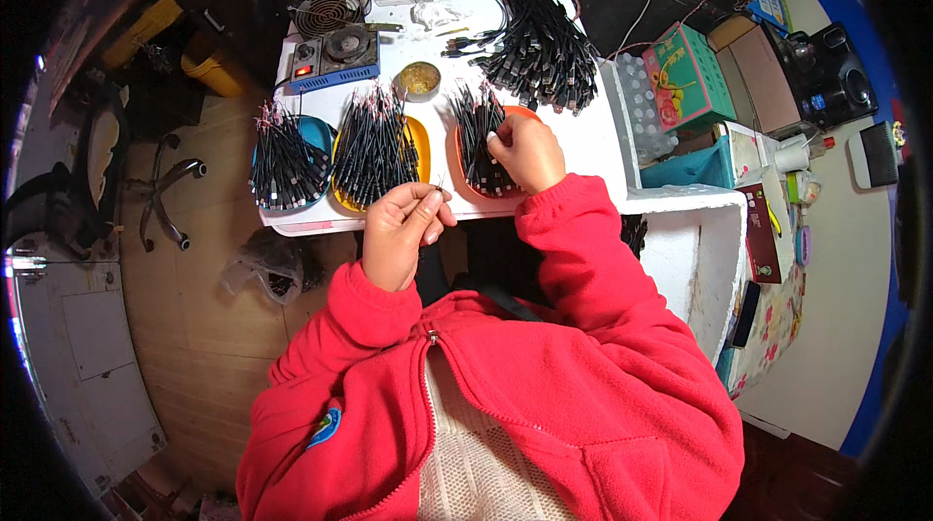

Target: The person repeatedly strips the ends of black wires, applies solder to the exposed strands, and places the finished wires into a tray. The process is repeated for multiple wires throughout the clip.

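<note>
At the white bench [588, 147], black cables [374, 147] lay bunched

The left hand [403, 229] pinched what looked like a thin wire [441, 183], between the yellow tray [420, 147] and the orange tray [522, 112]. The right hand [528, 152] was over the orange tray's cables, its grip curled; I could not tell whether it pinched any. A blue tray [318, 132] stood leftmost.

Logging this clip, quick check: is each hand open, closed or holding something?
Left hand: closed, pinching a thin wire.
Right hand: fingers bent at the black cables; whether it holds one cannot be told.
</note>
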The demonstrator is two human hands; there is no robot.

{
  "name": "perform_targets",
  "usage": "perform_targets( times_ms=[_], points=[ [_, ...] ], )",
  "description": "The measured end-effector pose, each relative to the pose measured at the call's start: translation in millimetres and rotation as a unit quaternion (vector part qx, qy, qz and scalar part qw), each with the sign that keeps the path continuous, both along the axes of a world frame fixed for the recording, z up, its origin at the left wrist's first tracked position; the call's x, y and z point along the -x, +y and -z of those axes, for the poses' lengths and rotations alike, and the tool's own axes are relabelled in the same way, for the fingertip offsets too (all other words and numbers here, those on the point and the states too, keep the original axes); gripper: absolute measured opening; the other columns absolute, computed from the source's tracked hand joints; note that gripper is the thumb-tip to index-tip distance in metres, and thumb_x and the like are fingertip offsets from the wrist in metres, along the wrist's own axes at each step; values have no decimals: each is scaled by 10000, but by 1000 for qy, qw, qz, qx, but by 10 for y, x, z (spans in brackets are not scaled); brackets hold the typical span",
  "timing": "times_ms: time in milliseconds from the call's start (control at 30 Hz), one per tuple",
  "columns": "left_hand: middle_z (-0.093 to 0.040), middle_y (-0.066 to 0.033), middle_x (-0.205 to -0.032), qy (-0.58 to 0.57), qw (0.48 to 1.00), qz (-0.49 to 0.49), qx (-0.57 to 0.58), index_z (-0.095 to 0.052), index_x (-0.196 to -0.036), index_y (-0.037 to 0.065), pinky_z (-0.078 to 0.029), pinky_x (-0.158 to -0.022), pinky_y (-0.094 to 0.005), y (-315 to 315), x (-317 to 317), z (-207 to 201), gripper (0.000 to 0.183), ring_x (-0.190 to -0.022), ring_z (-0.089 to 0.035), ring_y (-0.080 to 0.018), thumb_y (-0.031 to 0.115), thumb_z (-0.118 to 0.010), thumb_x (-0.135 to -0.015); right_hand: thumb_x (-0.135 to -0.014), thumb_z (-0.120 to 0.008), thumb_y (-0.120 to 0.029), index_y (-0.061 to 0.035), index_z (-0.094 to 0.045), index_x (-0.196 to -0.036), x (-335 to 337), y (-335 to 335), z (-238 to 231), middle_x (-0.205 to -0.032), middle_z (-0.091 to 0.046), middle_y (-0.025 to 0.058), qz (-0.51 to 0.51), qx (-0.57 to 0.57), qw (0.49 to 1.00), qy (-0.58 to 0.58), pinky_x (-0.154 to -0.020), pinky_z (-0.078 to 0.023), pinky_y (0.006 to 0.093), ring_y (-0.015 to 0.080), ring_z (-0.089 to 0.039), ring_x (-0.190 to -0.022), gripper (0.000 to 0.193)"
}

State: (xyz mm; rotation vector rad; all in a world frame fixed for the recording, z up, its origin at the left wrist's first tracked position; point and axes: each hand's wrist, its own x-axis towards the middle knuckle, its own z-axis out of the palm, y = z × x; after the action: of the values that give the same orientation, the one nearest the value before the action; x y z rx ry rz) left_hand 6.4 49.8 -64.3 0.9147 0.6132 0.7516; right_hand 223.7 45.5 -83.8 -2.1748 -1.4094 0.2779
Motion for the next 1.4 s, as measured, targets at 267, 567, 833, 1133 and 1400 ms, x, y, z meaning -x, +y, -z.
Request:
perform_targets(
  times_ms=[267, 567, 833, 1133, 1400],
  points=[
    [-634, -71, -784, -8, 1000, 4, 14, -611, -993, -6, -384, -539, -197, -64, -54, 17, 147, -600, -504, -83, 129, -561, -964, -793, -675, -275, -23, -674, -752, 63, 14, -38, -733, -656, 201, -10, 41, 998, -44, -675, -525, 466, 380, -652, -712, 256],
    [-679, -106, -902, -10, 998, -48, 28, -600, -1002, -15, -517, -663, -241, -73, -20, -47, 149, -774, -658, -148, 117, -535, -976, -760, -695, -247, 15, -674, -760, 30, -233, -177, -662, -650, 162, -58, 39, 980, 185, -607, -508, 377, 265, -657, -621, 262],
    [-664, -143, -952, -82, 991, -75, 74, -582, -1016, -33, -572, -735, -312, -124, -276, -142, 157, -849, -686, -232, 107, -523, -979, -793, -707, -102, 13, -586, -802, 609, -1080, -586, -654, -601, 82, -157, -73, 972, 159, -529, -459, 291, 156, -579, -547, 168],
    [-672, -99, -852, -72, 996, -44, 35, -618, -1013, -22, -519, -615, -252, -267, -239, -193, 161, -692, -639, -146, 121, -564, -963, -759, -742, -115, -25, -603, -797, 746, -1171, -586, -704, -636, 120, -177, -117, 975, 67, -552, -491, 355, 259, -631, -598, 170],
    [-660, -70, -805, -62, 998, -26, -6, -642, -987, -28, -388, -498, -183, -347, -185, -219, 149, -588, -542, -81, 101, -574, -956, -877, -678, -89, 23, -639, -947, 443, -837, -617, -793, -641, -9, -140, -155, 867, 453, -626, -458, 201, 43, -567, -711, 138]
  ],
)
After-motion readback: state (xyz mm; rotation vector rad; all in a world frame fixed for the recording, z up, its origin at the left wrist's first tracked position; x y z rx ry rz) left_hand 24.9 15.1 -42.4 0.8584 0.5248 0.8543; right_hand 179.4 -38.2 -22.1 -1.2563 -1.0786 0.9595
